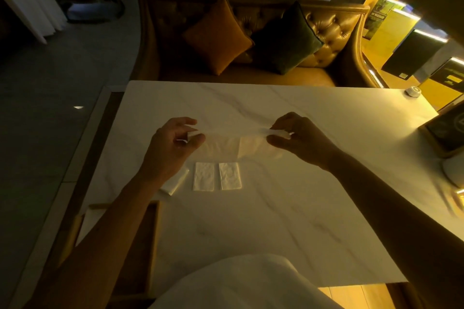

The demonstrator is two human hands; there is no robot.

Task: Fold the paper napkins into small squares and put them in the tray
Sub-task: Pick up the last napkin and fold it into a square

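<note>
A thin white paper napkin (233,143) is stretched out flat above the white marble table (276,221). My left hand (173,145) pinches its left end between thumb and fingers. My right hand (298,138) pinches its right end. Just nearer to me, three folded napkins lie on the table: one (204,176) and another (230,175) side by side, and a third (175,182) tilted, partly under my left wrist. A wooden tray (154,233) sits at the table's near left, mostly hidden by my left forearm.
A tufted sofa (334,40) with an orange cushion (217,37) and a dark green cushion (286,40) stands beyond the table's far edge. A small round white object (413,91) sits at the far right corner. A dark framed stand (449,130) is at the right edge.
</note>
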